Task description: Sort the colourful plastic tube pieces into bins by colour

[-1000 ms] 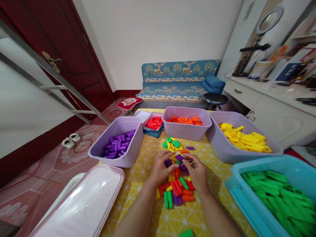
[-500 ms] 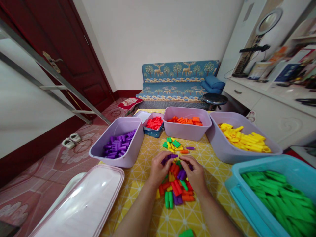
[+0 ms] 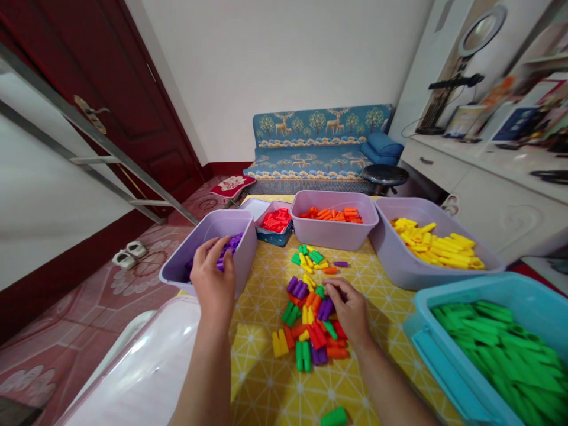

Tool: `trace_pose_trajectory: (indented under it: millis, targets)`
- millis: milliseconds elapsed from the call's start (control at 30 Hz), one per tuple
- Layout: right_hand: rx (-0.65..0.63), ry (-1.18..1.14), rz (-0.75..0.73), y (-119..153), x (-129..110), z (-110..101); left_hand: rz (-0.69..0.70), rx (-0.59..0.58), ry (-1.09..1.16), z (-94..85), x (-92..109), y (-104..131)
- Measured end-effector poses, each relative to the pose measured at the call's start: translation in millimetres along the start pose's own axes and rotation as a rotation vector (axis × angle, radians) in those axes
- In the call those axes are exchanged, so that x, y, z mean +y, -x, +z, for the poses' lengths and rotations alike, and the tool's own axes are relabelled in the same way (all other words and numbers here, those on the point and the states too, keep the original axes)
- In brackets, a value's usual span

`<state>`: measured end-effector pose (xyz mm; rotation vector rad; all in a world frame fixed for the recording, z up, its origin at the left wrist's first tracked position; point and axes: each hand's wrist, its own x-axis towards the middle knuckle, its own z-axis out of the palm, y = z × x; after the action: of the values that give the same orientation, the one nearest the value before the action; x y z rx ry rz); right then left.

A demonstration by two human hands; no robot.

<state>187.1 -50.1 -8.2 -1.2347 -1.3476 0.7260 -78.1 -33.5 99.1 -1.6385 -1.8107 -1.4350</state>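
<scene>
My left hand (image 3: pixel 213 272) is over the near side of the lilac bin (image 3: pixel 243 260) of purple plastic pieces (image 3: pixel 231 244). Its fingers are apart and curved downward, with no piece visible in them. By the upper right of a mixed pile stands my right hand (image 3: pixel 350 305), thumb and fingertips pressed together; what lies between them, if anything, is too small to make out. The pile includes purple pieces (image 3: pixel 297 287), red pieces (image 3: pixel 317 336), green pieces (image 3: pixel 303 356) and yellow pieces (image 3: pixel 280 343), many lying in joined pairs.
Around the table stand a small box of red pieces (image 3: pixel 277 220), a bin of orange pieces (image 3: pixel 335 215), a bin of yellow pieces (image 3: pixel 435 245) and a turquoise bin (image 3: pixel 437 355) of green pieces. A clear lid (image 3: pixel 146 367) lies at left. A lone green piece (image 3: pixel 334 416) lies in front.
My left hand has left the pile and moved left to the purple bin. Purple pieces it was touching now lie uncovered at the pile's upper left. My right hand has stayed nearly still.
</scene>
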Motion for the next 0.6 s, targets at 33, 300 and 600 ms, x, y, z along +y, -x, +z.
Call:
trace_pose_trajectory:
  millis: [33, 300, 600]
  targets:
    - [-0.002, -0.002, 0.001, 0.2, 0.3, 0.2, 0.015, -0.052, -0.055, 1.5, -4.7, 0.5]
    - [0.002, 0.000, 0.001, -1.5, 7.3, 1.8, 0.108, -0.238, 0.114, 30.6, 31.9, 19.5]
    - [-0.015, -0.028, 0.018, -1.2, 5.8, 0.7, 0.134, -0.823, 0.128, 137.3, 54.2, 51.4]
